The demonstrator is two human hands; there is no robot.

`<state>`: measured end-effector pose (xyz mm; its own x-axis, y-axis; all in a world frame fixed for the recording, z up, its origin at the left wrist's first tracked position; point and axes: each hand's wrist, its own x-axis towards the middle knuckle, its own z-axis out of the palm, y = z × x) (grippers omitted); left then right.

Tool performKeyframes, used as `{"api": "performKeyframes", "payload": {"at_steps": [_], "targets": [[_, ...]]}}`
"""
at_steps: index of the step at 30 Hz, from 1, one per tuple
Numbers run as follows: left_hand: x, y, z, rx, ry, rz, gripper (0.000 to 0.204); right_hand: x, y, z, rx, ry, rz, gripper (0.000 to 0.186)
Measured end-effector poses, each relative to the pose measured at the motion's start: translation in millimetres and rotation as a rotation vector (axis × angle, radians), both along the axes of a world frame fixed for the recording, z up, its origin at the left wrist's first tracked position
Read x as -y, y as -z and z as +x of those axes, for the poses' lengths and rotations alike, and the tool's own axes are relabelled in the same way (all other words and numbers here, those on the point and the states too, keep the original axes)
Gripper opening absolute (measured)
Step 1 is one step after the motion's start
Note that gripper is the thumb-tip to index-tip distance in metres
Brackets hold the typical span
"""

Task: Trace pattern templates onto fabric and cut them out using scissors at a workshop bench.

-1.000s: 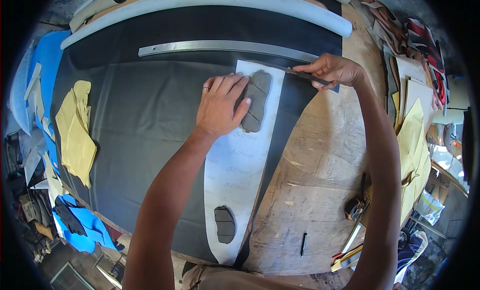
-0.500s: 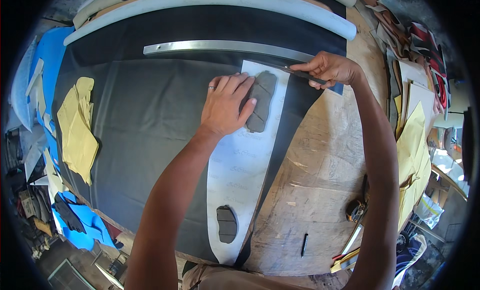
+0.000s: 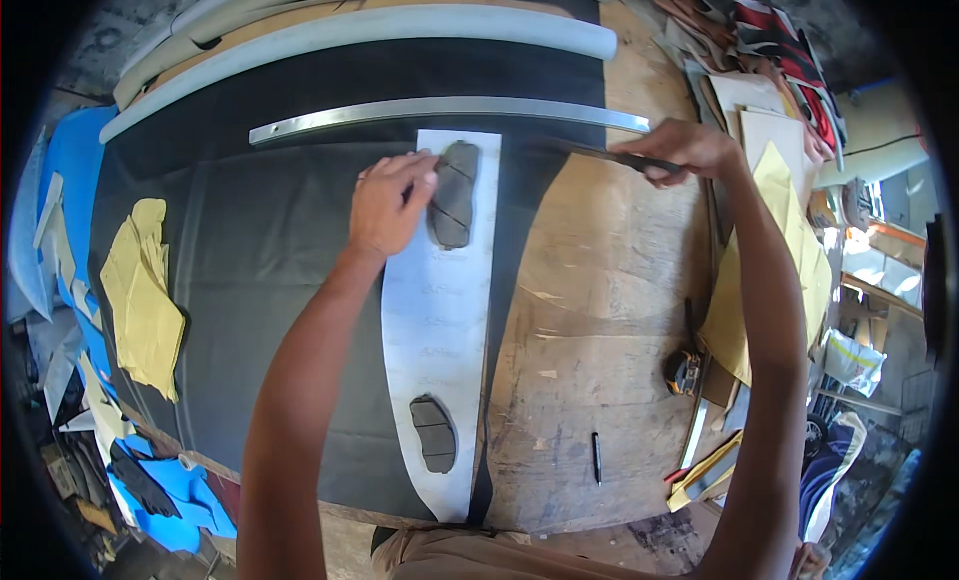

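Observation:
A long white pattern sheet (image 3: 440, 300) lies on black sheet material (image 3: 270, 270). Two dark grey grooved blocks that look like brake pads rest on it: a larger brake pad (image 3: 455, 195) near its far end and a smaller one (image 3: 433, 435) near its close end. My left hand (image 3: 392, 195) lies with fingers stretched at the left edge of the sheet, fingertips against the larger pad. Out to the right, over the bare wood, my right hand (image 3: 689, 152) grips dark-handled scissors (image 3: 639, 162); their blades point left toward the black material and are blurred.
A metal straightedge (image 3: 440, 106) lies across the far side, in front of a white roll (image 3: 370, 35). Yellow pieces (image 3: 142, 295) sit at left. On the wooden tabletop (image 3: 589, 330) are a pen (image 3: 597, 458) and a tape measure (image 3: 683, 368). Scraps (image 3: 764, 270) line the right edge.
The view has shifted, so the table's things sit further left. My right hand has drawn the scissors rightward, away from the sheet's far end. My left hand has slid off the larger pad to its left side.

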<state>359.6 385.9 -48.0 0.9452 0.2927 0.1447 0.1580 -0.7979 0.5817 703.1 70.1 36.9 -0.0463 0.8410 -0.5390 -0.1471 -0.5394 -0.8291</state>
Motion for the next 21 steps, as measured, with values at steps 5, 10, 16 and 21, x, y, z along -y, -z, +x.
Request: {"api": "performKeyframes", "payload": {"at_steps": [5, 10, 16, 21], "targets": [[106, -35, -13, -0.025, 0.038, 0.392, 0.047, 86, -17, 18, -0.182, 0.145, -0.314, 0.059], [165, 6, -38, 0.010, -0.127, 0.131, 0.029, 60, 18, -3, -0.287, 0.131, -0.162, 0.061], [172, 6, -36, 0.134, -0.120, 0.192, 0.023, 27, 58, -18, -0.352, 0.012, -0.039, 0.063], [182, -21, -36, 0.130, -0.142, 0.282, 0.024, 27, 62, -23, -0.265, -0.095, -0.072, 0.059]]}}
